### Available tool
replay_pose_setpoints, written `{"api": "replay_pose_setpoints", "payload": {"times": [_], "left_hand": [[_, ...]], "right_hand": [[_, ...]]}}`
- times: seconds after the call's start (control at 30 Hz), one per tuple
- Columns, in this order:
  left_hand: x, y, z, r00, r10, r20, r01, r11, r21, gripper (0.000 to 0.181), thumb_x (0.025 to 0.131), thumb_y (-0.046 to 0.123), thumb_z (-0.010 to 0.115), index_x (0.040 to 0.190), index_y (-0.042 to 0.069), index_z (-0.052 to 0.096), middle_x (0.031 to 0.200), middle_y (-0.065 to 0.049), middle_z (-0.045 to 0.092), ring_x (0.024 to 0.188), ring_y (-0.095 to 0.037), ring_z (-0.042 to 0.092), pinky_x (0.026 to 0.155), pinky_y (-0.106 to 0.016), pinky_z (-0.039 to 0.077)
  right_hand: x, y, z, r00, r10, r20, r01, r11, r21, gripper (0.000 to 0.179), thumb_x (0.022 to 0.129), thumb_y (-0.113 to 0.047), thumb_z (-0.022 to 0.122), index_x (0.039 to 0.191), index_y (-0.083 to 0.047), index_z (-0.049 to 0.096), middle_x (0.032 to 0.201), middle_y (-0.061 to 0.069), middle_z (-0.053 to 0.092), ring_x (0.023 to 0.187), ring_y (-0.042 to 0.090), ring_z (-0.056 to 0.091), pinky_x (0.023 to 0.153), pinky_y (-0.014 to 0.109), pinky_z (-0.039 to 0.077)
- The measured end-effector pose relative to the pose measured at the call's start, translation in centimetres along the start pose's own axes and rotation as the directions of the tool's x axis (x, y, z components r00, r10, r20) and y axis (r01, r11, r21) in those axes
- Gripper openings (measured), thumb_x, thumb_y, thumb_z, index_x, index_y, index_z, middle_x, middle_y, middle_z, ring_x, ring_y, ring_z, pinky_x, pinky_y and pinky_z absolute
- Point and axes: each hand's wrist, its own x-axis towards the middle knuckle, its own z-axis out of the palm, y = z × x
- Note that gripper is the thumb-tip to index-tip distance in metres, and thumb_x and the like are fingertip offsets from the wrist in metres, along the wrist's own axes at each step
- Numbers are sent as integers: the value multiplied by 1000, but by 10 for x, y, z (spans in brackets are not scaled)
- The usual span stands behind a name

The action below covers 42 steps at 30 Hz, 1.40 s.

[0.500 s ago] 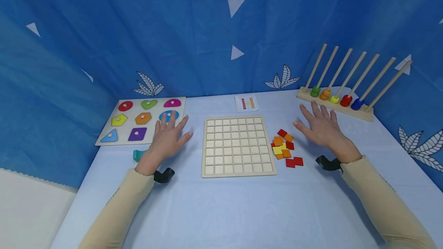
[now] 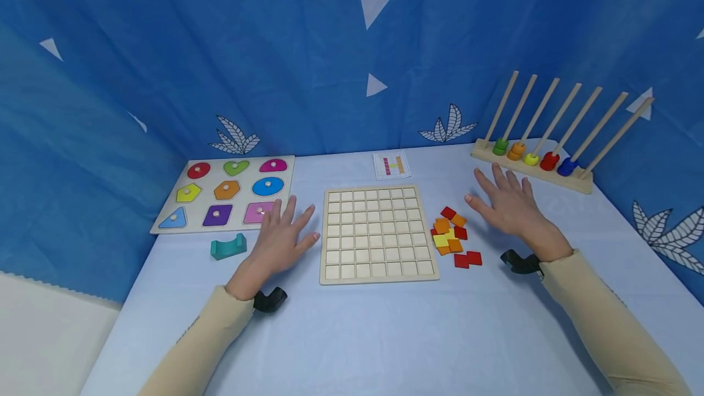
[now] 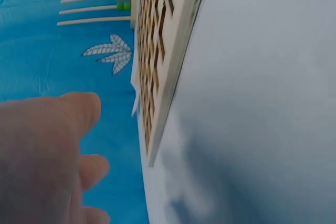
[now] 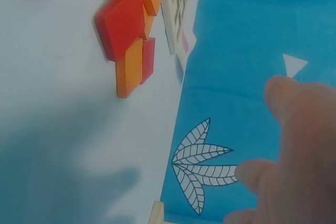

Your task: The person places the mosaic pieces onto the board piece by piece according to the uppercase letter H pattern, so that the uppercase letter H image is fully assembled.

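A square wooden grid board [image 2: 379, 281] lies in the middle of the table, its cells bare. My left hand [image 2: 279, 243] hovers left of it with fingers spread, holding nothing; its fingertips overlap the pink square of the shape puzzle [image 2: 242, 199] in the head view. To the board's right lies a loose pile of red, orange and yellow square tiles [image 2: 450, 234], several of them overlapping. My right hand [image 2: 508, 209] is held to the right of these tiles, fingers extended and nothing in it. In the right wrist view a red tile [image 4: 122, 22] leans on orange ones.
A small pattern card [image 2: 392, 165] lies behind the board. At the back right stands a wooden peg rack [image 2: 555, 170] with tall rods and coloured rings. A teal curved block [image 2: 228, 247] sits in front of the shape puzzle. A blue curtain [image 2: 308, 60] hangs behind the table.
My left hand has moved right and toward me, off the puzzle's blue oval and closer to the board, uncovering the teal block. The right hand has hardly moved.
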Motion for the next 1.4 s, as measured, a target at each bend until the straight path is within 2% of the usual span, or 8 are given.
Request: {"api": "replay_pose_setpoints", "payload": {"times": [0.13, 0.37, 0.6, 0.9, 1.4], "left_hand": [[-6, 3, 8, 1000, 23, 17, -22, 999, -31, 68, 99, 47, 59, 158, 18, 39, 170, -24, 16, 155, -55, 7, 121, -73, 11], [-15, 5, 20, 995, 63, 82, -54, 993, -109, 67, 100, 44, 58, 158, 16, 39, 169, -24, 18, 155, -56, 5, 120, -74, 10], [-21, 4, 29, 990, 94, 109, -79, 987, -139, 68, 101, 45, 56, 160, 17, 36, 169, -24, 17, 155, -55, 7, 119, -75, 12], [-27, 3, 35, 988, 123, 89, -109, 984, -140, 67, 101, 43, 56, 159, 16, 37, 168, -26, 20, 155, -56, 8, 119, -76, 12], [-28, 4, 35, 990, 112, 84, -101, 986, -131, 67, 101, 44, 57, 159, 16, 37, 168, -25, 20, 155, -55, 7, 119, -75, 11]], "right_hand": [[0, -1, 1, 1000, 1, 7, -1, 1000, 8, 89, 100, -67, 36, 163, -8, 14, 166, 35, -3, 149, 64, 3, 116, 78, -4], [0, -2, 2, 1000, 5, 14, -5, 1000, 23, 88, 101, -65, 38, 163, -7, 14, 166, 36, -1, 148, 64, 3, 117, 78, -4], [-1, -4, 3, 1000, 6, 17, -6, 999, 38, 88, 101, -65, 38, 163, -6, 15, 166, 36, -1, 148, 65, 3, 117, 78, -5], [-1, -5, 3, 1000, 13, 19, -14, 999, 37, 88, 101, -63, 40, 162, -5, 16, 165, 37, 1, 148, 65, 4, 117, 77, -4], [-5, -3, 9, 999, 1, 39, -3, 999, 45, 85, 101, -60, 43, 162, -4, 19, 164, 38, 6, 146, 66, 9, 116, 79, 0]]}}
